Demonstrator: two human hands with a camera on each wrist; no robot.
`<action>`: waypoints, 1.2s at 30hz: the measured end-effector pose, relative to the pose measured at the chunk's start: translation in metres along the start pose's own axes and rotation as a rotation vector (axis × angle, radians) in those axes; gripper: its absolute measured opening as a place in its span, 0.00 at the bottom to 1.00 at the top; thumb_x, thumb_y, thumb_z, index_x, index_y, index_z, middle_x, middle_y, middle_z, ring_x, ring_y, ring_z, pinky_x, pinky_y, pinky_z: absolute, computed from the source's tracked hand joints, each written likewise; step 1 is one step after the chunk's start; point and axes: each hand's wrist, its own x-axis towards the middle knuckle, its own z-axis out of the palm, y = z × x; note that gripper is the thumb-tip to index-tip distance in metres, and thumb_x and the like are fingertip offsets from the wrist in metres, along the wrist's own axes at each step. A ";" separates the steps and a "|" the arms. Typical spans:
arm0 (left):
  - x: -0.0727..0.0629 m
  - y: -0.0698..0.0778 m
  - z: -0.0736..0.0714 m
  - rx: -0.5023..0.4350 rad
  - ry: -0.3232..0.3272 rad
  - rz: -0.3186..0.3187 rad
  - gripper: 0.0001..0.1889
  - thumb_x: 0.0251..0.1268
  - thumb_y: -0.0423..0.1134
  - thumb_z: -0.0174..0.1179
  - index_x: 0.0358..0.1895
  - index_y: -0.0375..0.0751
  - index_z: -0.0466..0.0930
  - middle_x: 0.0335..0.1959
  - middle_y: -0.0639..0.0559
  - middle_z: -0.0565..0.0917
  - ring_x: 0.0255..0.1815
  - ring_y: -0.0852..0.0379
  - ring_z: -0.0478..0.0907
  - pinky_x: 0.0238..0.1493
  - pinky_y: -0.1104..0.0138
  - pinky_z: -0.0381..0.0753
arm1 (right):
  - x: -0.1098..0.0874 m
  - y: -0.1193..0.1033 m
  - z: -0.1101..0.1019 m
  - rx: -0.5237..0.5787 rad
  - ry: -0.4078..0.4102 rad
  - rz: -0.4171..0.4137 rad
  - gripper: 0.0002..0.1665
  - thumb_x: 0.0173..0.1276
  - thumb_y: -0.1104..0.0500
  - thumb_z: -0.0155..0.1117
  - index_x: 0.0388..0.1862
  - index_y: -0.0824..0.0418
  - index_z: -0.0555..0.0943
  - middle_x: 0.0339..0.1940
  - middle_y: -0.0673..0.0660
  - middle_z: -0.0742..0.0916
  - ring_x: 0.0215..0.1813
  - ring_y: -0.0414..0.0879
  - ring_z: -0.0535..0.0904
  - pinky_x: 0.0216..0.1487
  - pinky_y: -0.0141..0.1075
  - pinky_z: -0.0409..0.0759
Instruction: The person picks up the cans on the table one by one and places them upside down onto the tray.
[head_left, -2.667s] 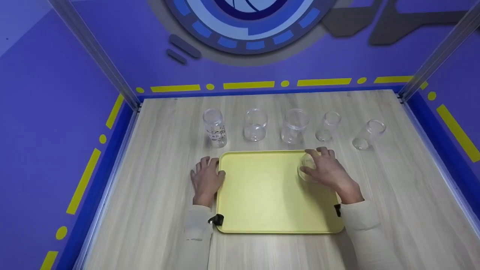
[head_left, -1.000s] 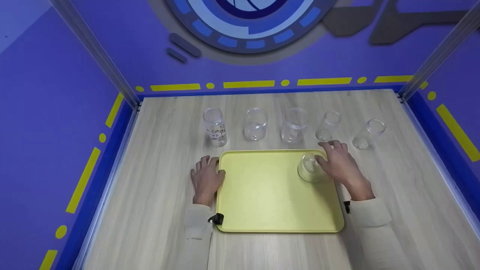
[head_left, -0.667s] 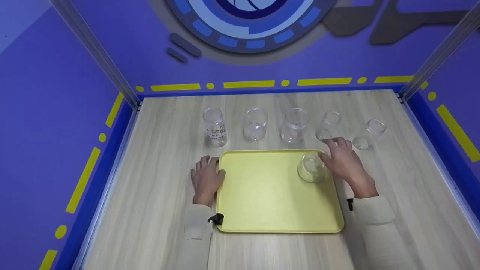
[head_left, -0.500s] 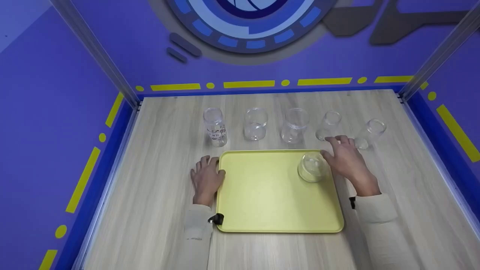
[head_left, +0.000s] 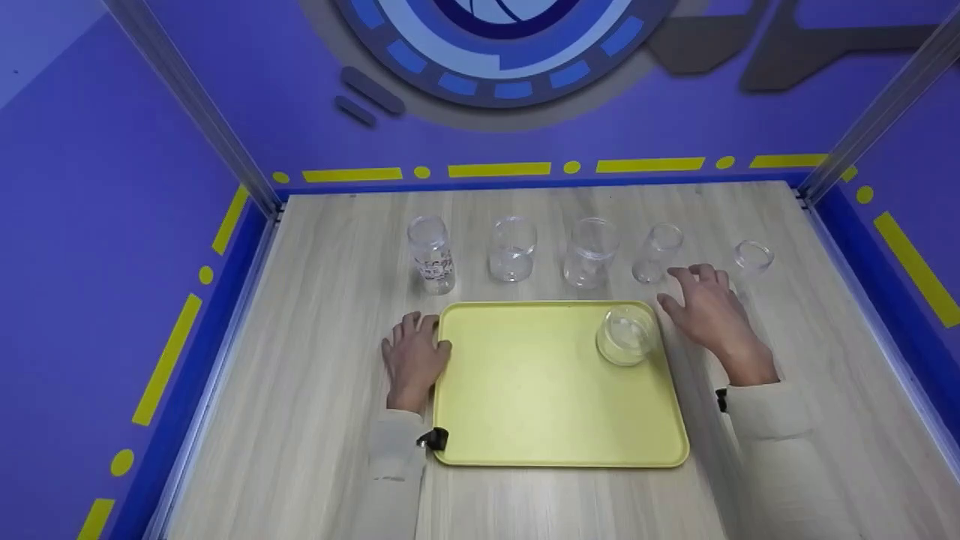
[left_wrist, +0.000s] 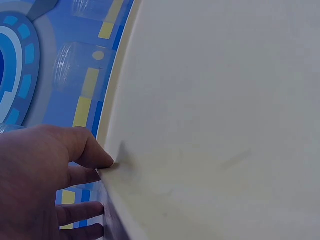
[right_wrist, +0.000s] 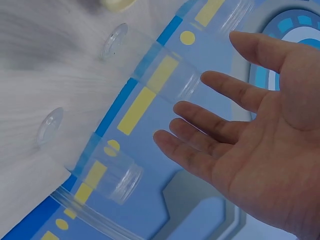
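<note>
A pale yellow tray (head_left: pixel 555 405) lies on the table. At its left edge my left hand (head_left: pixel 415 360) holds the rim; in the left wrist view the thumb (left_wrist: pixel 95 150) crosses over the rim while the other fingers lie along the outside. One clear glass (head_left: pixel 626 337) stands upright in the tray's far right corner. Beyond that corner my right hand (head_left: pixel 711 315) reaches over the table, fingers spread and nothing in them. It is near a narrow clear glass (head_left: pixel 658 255) and hides the lower part of the rightmost glass (head_left: pixel 753 259), whose rim shows.
Behind the tray stand three more clear glasses in the same row: a tall printed one (head_left: pixel 433 262), a wide one (head_left: pixel 512 251) and another wide one (head_left: pixel 590 255). Blue-purple panels (head_left: pixel 525 142) enclose the table (head_left: pixel 315 300) at the back and sides.
My right hand has let go of the glass in the tray's far right corner and moved right and away from it, toward the right end of the row. My left hand stays put.
</note>
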 end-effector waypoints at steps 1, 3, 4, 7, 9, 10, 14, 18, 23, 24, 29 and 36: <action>0.000 0.000 0.000 -0.001 -0.001 0.000 0.25 0.68 0.45 0.62 0.67 0.45 0.81 0.73 0.39 0.71 0.73 0.37 0.67 0.66 0.36 0.64 | 0.000 0.001 -0.001 -0.003 0.003 0.002 0.30 0.78 0.58 0.63 0.71 0.74 0.72 0.65 0.83 0.72 0.67 0.81 0.63 0.57 0.74 0.70; 0.000 0.000 -0.001 0.001 -0.005 0.000 0.25 0.69 0.45 0.62 0.67 0.45 0.81 0.73 0.39 0.71 0.74 0.37 0.66 0.67 0.35 0.64 | 0.001 0.002 -0.002 -0.005 0.007 0.007 0.30 0.79 0.58 0.63 0.71 0.74 0.72 0.66 0.83 0.71 0.68 0.81 0.63 0.58 0.75 0.69; 0.000 0.000 -0.001 0.003 -0.004 0.000 0.25 0.69 0.45 0.62 0.67 0.45 0.81 0.73 0.39 0.71 0.74 0.37 0.66 0.67 0.35 0.64 | 0.002 0.003 -0.003 -0.006 0.010 0.007 0.30 0.79 0.58 0.63 0.72 0.74 0.72 0.66 0.84 0.71 0.68 0.81 0.63 0.58 0.75 0.69; 0.000 0.000 -0.001 0.009 -0.006 0.000 0.25 0.69 0.46 0.62 0.67 0.45 0.81 0.73 0.39 0.71 0.74 0.37 0.66 0.67 0.35 0.64 | 0.002 0.006 -0.004 -0.014 0.021 0.004 0.31 0.78 0.58 0.63 0.71 0.75 0.72 0.66 0.84 0.71 0.68 0.81 0.63 0.58 0.76 0.69; 0.001 0.000 -0.001 0.011 -0.005 0.000 0.24 0.69 0.46 0.63 0.67 0.45 0.81 0.73 0.39 0.71 0.74 0.37 0.67 0.67 0.35 0.64 | 0.002 0.009 -0.004 -0.021 0.031 -0.003 0.31 0.78 0.58 0.63 0.71 0.76 0.72 0.66 0.84 0.71 0.68 0.81 0.63 0.58 0.75 0.69; 0.001 -0.001 -0.001 0.011 -0.004 0.001 0.24 0.69 0.46 0.62 0.67 0.45 0.81 0.73 0.39 0.72 0.74 0.37 0.67 0.67 0.35 0.64 | 0.003 0.010 -0.005 -0.025 0.036 -0.005 0.31 0.78 0.58 0.63 0.71 0.76 0.72 0.66 0.84 0.71 0.68 0.81 0.63 0.58 0.75 0.69; 0.001 -0.001 0.000 0.011 -0.001 0.004 0.24 0.69 0.46 0.62 0.67 0.45 0.81 0.72 0.40 0.72 0.74 0.37 0.67 0.67 0.35 0.64 | 0.004 0.014 -0.007 -0.035 0.049 -0.006 0.31 0.77 0.58 0.64 0.71 0.76 0.72 0.67 0.84 0.71 0.68 0.81 0.63 0.58 0.75 0.69; 0.001 -0.002 0.001 0.010 -0.005 -0.001 0.25 0.68 0.46 0.62 0.67 0.45 0.81 0.73 0.40 0.72 0.74 0.38 0.67 0.66 0.36 0.65 | 0.006 0.017 -0.010 -0.038 0.047 0.011 0.32 0.77 0.58 0.64 0.72 0.76 0.71 0.67 0.83 0.70 0.69 0.80 0.63 0.59 0.75 0.69; 0.002 -0.002 0.002 0.005 -0.008 -0.007 0.25 0.69 0.46 0.62 0.67 0.45 0.81 0.73 0.40 0.72 0.74 0.38 0.67 0.68 0.36 0.64 | 0.009 0.022 -0.015 -0.048 0.041 0.022 0.32 0.78 0.58 0.64 0.72 0.76 0.70 0.68 0.84 0.69 0.68 0.81 0.63 0.60 0.74 0.68; 0.002 -0.002 0.001 0.006 -0.009 -0.007 0.25 0.69 0.46 0.63 0.68 0.45 0.81 0.73 0.40 0.71 0.74 0.38 0.67 0.68 0.36 0.63 | 0.010 0.023 -0.016 -0.050 0.040 0.023 0.32 0.78 0.58 0.64 0.72 0.76 0.70 0.68 0.84 0.69 0.68 0.81 0.62 0.60 0.74 0.68; 0.000 -0.001 0.001 0.011 0.002 0.000 0.25 0.69 0.47 0.63 0.67 0.45 0.82 0.73 0.40 0.72 0.73 0.38 0.67 0.67 0.35 0.63 | 0.012 0.028 -0.020 -0.062 0.039 0.025 0.32 0.78 0.58 0.63 0.72 0.76 0.70 0.68 0.84 0.68 0.68 0.81 0.62 0.58 0.74 0.69; 0.000 -0.001 0.001 0.026 0.008 0.007 0.25 0.68 0.46 0.62 0.66 0.44 0.82 0.72 0.40 0.72 0.72 0.37 0.68 0.66 0.34 0.64 | 0.015 0.036 -0.023 -0.082 0.057 0.035 0.32 0.77 0.58 0.63 0.72 0.75 0.70 0.68 0.85 0.68 0.69 0.82 0.60 0.58 0.75 0.68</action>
